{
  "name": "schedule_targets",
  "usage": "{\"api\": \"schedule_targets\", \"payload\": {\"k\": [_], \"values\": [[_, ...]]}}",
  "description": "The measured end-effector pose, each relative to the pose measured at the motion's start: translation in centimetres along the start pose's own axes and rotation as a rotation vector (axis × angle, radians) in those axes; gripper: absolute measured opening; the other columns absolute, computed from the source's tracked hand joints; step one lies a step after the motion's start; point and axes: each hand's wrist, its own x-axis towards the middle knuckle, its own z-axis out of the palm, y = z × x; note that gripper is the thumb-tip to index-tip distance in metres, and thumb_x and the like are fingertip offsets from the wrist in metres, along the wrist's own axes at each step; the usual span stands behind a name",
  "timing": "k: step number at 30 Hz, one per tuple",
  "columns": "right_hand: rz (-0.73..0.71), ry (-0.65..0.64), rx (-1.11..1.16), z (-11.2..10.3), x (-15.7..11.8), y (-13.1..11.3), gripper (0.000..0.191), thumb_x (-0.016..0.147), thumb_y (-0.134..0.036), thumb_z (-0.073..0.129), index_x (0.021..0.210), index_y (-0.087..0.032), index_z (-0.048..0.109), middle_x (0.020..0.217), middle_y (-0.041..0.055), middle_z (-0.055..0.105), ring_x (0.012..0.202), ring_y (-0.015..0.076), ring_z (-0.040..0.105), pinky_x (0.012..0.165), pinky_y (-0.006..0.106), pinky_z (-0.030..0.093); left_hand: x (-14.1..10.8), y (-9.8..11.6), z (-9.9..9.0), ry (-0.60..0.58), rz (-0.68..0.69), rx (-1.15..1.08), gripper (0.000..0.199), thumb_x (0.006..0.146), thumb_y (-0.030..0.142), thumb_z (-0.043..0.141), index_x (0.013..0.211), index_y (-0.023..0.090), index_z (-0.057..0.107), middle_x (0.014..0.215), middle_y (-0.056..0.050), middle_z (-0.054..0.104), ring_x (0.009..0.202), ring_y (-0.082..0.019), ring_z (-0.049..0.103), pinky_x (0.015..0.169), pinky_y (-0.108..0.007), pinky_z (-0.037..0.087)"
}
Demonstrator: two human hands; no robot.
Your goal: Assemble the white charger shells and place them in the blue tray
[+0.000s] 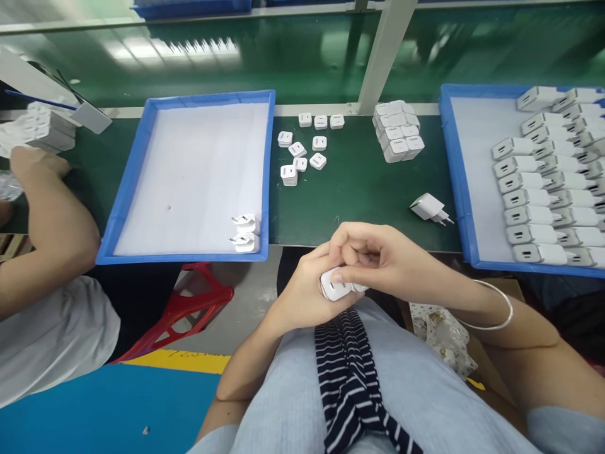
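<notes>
A white charger (334, 285) with a small dark port on its end face is held in front of my body, just below the table's edge. My left hand (302, 293) is wrapped round it. Over it, my right hand (373, 255) is curled, with the thumb pressed on the charger's face and the other fingers bent inward. A second white piece (359, 287) shows partly under my right thumb; most of it is hidden. Lying on the green table (350, 195) above my right hand is a loose white charger (428, 207) with two pins.
Small white caps (319, 143) are scattered mid-table, near a stacked block of white pieces (397, 131). A blue tray (123, 180) at left holds two plugs (246, 243); the right blue tray (460, 176) holds several rows of chargers. Another person's arm (57, 221) is at far left.
</notes>
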Motion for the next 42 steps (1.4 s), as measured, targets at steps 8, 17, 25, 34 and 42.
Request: {"api": "schedule_targets", "payload": {"k": [8,17,25,34,42], "values": [[-0.104,0.266,0.276,-1.1,-2.2,-0.2,0.018,0.08,-0.029,0.077,0.085,-0.022,0.062,0.068,-0.0026,0.052,0.057,0.0109,0.047,0.051,0.024,0.039,-0.3,0.5,-1.0,0.011,0.154,-0.01,0.044,0.073,0.021,0.078,0.116,0.022,0.068,0.121,-0.011,0.066,0.103,-0.025,0.067,0.09,-0.039,0.055],[0.207,0.015,0.787,0.7,-2.1,5.3,0.033,0.082,-0.037,0.074,0.106,-0.022,0.058,0.09,-0.0004,0.059,0.074,0.0107,0.054,0.062,0.021,0.046,-0.2,0.5,-0.8,0.085,0.211,0.032,0.048,0.074,0.022,0.077,0.121,0.023,0.066,0.123,-0.012,0.066,0.11,-0.027,0.065,0.093,-0.043,0.055],[0.348,-0.244,1.164,2.2,-1.3,6.8,0.041,0.082,-0.045,0.069,0.113,-0.019,0.064,0.103,0.008,0.071,0.094,0.0203,0.065,0.091,0.038,0.049,0.3,0.2,-0.7,0.086,0.277,0.099,0.048,0.075,0.023,0.073,0.123,0.021,0.064,0.127,-0.014,0.064,0.108,-0.028,0.065,0.09,-0.044,0.057],[0.421,-0.192,1.398,2.1,-0.5,7.6,0.038,0.075,-0.032,0.076,0.108,-0.017,0.066,0.1,0.0032,0.072,0.093,0.0146,0.065,0.085,0.026,0.05,0.9,-0.8,-0.7,0.08,0.335,0.181,0.056,0.073,0.026,0.079,0.125,0.018,0.061,0.126,-0.017,0.062,0.112,-0.028,0.064,0.092,-0.043,0.057],[0.234,-0.163,1.238,1.8,0.7,6.1,0.044,0.069,-0.028,0.075,0.11,-0.023,0.059,0.098,0.0012,0.069,0.087,0.016,0.065,0.079,0.028,0.051,-0.5,-0.1,-2.2,0.182,0.28,0.455,0.083,0.064,0.041,0.086,0.137,0.02,0.051,0.137,-0.018,0.054,0.127,-0.035,0.054,0.107,-0.056,0.045]]}}
